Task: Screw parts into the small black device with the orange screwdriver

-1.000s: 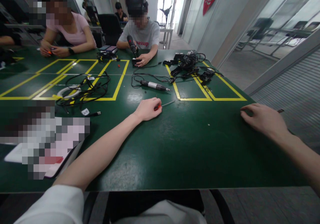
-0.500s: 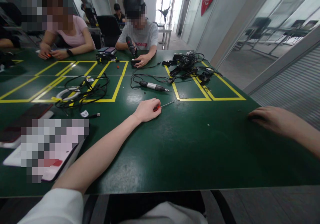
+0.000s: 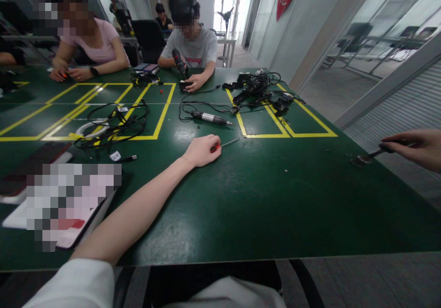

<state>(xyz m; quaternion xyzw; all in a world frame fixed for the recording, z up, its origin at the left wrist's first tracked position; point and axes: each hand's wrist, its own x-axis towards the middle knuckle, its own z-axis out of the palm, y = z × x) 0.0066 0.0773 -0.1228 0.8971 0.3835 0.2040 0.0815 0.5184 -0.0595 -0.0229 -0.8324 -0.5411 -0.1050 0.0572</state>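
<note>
My left hand (image 3: 202,152) rests on the green table, fingers wrapped round the red handle of a screwdriver (image 3: 230,142). The screwdriver's thin metal shaft points right and slightly away from me. Over the table's right edge, my right hand (image 3: 422,148) pinches the dark handle of a tool with a round, flat, dark end (image 3: 361,160). That end is at the tabletop near the edge; I cannot make out its exact kind. Beyond my left hand lies a corded black-and-silver electric screwdriver (image 3: 208,117), its tip toward the right.
Black cables (image 3: 253,90) are heaped at the far right, and more cables (image 3: 127,122) lie at the left. A phone (image 3: 34,165) and a blurred pink-and-white item (image 3: 99,191) sit near left. Opposite, a person (image 3: 193,46) works with a power drill (image 3: 179,61); another person (image 3: 106,42) sits beside.
My right hand has lifted and moved right, past the table edge, bringing the round-ended tool into view. My left hand and its screwdriver have stayed in place.
</note>
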